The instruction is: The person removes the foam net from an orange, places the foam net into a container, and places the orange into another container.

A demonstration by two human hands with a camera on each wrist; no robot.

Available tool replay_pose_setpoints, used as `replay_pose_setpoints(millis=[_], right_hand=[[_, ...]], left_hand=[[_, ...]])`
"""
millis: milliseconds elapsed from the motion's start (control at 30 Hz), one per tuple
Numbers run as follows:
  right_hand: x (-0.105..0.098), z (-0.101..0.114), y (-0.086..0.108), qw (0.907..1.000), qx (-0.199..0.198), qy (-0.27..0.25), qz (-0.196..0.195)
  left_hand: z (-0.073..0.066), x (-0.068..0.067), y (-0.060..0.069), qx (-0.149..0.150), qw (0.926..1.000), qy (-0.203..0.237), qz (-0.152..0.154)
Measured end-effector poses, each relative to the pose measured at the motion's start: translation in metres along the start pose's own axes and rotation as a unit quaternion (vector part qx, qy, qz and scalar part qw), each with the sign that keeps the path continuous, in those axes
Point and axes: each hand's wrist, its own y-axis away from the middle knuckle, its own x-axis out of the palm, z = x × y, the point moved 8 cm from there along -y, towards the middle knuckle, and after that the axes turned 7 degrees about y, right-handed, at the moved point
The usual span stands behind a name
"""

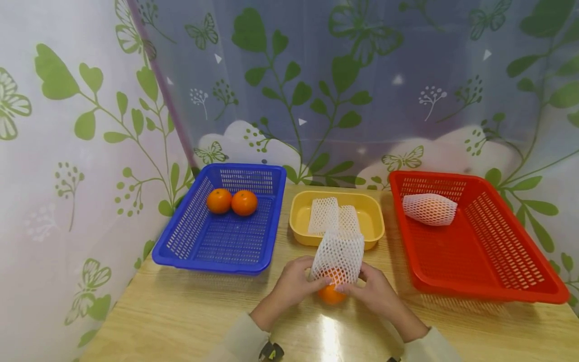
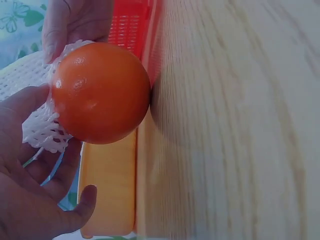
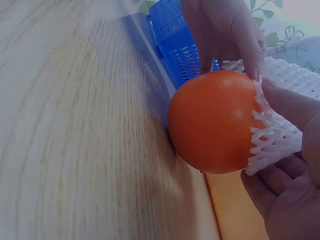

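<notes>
Your left hand [image 1: 295,282] and right hand [image 1: 377,290] pinch a white foam-mesh sleeve [image 1: 339,252] partway over a round orange fruit [image 1: 332,295], at 6 o'clock from the yellow plastic basin [image 1: 371,222]; a rectangular blue plastic basket [image 1: 228,242] sits at the fruit's 10 o'clock.

My head view looks forward and down across the table [image 1: 154,317]; my wrist views share the orange [image 2: 101,94] closely, from opposite sides.

head view bright, white glare on table [image 1: 330,332] near bottom edge, curtain [image 1: 312,100] darker at back than left, wrist views dimmer, hazy, bluish, small highlights on orange [image 2: 102,95], soft shadow beside it on table
</notes>
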Motion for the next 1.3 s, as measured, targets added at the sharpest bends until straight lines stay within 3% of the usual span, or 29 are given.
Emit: replay_pose_setpoints(millis=[300,433,667,900,1300], right_hand=[[-0.002,0.001,-0.001,0.9999,-0.006,0.013,-0.009],[-0.003,0.001,-0.001,0.9998,0.001,0.014,-0.016],[-0.006,0.007,-0.001,0.9985,-0.020,0.034,-0.038],[-0.012,0.007,0.000,0.9966,0.007,0.025,-0.078],[-0.011,0.010,0.000,0.9966,-0.007,0.010,-0.081]], left_hand=[[0.004,0.002,0.001,-0.016,0.9998,0.008,0.006],[0.006,0.005,0.001,-0.012,0.9996,0.006,0.023],[0.009,0.009,0.002,-0.014,0.9990,0.014,0.041],[0.009,0.011,0.001,-0.017,0.9986,0.009,0.048],[0.008,0.008,0.002,-0.021,0.9992,0.015,0.030]])
